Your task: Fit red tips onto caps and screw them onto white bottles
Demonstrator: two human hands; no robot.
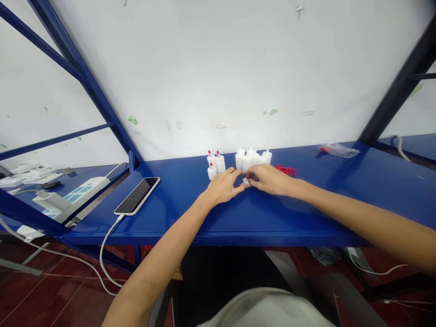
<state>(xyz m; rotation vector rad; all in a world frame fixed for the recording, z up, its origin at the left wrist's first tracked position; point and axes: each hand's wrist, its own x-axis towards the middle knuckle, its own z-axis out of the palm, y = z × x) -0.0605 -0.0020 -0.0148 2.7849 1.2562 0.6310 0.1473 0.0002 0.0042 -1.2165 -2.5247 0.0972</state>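
Observation:
My left hand [224, 185] and my right hand [270, 178] meet over the blue table, fingers bent toward each other. Between their fingertips is a small white piece [246, 181] with a bit of red beside it; the fingers cover much of it, and its kind is unclear. The fingers of both hands are closed about it. Just behind my left hand stand three white squeeze bottles with red tips [220, 162]. Several white bottles without red tips [251, 160] stand upright behind my right hand. Several small red caps [286, 170] lie loose beyond my right wrist.
On the left of the blue table [184, 213] lies a phone [138, 196] with a white cable plugged in. A clear plastic bag [339, 150] with something red lies at the back right. Blue metal posts and a white power strip [81, 190] stand at the left.

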